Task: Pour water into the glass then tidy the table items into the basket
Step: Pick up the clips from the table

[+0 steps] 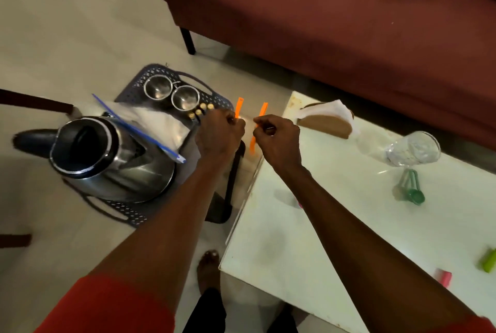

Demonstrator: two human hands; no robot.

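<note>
Orange plastic sticks are pinched in both fists at mid-frame: one in the left hand (218, 131), one in the right hand (277, 136), between the dark perforated basket (214, 99) at left, holding a steel kettle (107, 155) and two steel cups (171, 92), and the white table (335, 238). The water glass (413, 148) stands on the table at right.

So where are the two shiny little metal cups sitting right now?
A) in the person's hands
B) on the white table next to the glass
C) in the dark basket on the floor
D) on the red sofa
C: both metal cups sit side by side inside the dark perforated basket on the floor, at its far end, beyond the kettle.
</note>
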